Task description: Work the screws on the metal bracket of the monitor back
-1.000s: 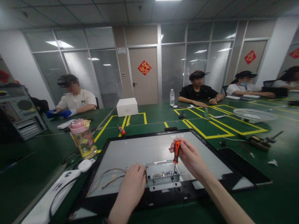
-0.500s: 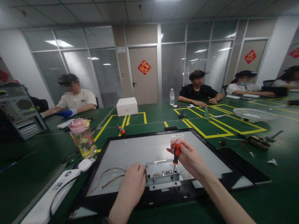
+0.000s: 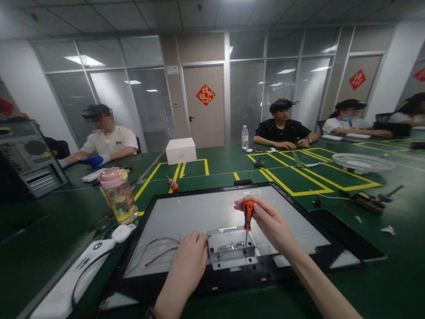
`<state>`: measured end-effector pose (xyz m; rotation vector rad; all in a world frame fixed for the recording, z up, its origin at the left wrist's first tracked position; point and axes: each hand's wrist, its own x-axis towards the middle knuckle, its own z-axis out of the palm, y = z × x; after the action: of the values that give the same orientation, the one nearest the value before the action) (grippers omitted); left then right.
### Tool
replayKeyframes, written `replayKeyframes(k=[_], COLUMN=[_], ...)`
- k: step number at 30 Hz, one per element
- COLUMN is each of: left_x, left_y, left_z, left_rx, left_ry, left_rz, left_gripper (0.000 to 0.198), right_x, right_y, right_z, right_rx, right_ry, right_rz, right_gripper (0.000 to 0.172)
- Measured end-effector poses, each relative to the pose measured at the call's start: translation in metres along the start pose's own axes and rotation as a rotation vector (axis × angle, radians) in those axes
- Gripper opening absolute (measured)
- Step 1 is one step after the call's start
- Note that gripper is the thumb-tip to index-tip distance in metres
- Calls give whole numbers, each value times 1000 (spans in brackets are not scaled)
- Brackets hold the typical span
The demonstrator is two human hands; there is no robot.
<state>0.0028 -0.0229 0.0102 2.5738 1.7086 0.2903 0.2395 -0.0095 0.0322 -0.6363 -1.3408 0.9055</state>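
A black-framed monitor panel [image 3: 188, 214] lies back up on the green table in front of me. A small metal box [image 3: 230, 247] with connectors sits on its near middle. My left hand [image 3: 188, 264] rests against the box's left side, fingers curled and pressed on it. My right hand [image 3: 268, 220] is closed on an orange-handled screwdriver [image 3: 248, 216], held nearly upright with its tip down at the box's right end. Thin coloured wires [image 3: 152, 251] run across the panel to the left of the box.
A pink-lidded bottle [image 3: 117, 195], a white mouse-like piece [image 3: 120, 233] and a long white cover [image 3: 70, 280] lie to the left. A computer case [image 3: 20, 156] stands far left. Small parts [image 3: 366, 200] and a clear dish [image 3: 362, 162] lie right. Several people sit across the table.
The screwdriver has tilted from a lean to nearly upright, and my right hand's fingers have shifted a little on its handle. My left hand stays on the box.
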Motion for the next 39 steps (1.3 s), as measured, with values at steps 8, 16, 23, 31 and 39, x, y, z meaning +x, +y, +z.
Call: replayKeyframes(k=[8, 16, 23, 31, 39], left_x=[2, 0, 0, 1, 0], left_y=[-2, 0, 0, -4, -1], left_z=[1, -3, -3, 4, -5], left_rx=[-6, -21, -19, 4, -12], left_ry=[-1, -15, -14, 11, -8], left_rz=[-8, -12, -5, 22, 22], left_gripper=[20, 21, 20, 20, 18], right_x=[0, -13, -15, -12, -12], right_y=[-9, -17, -21, -17, -13], right_z=[-1, 13, 15, 15, 7], right_rx=[-250, -441, -368, -325, -133], right_ry=[132, 89, -52, 114, 53], right_rz=[-88, -253, -224, -212, -55], right_gripper=[28, 27, 31, 15, 29])
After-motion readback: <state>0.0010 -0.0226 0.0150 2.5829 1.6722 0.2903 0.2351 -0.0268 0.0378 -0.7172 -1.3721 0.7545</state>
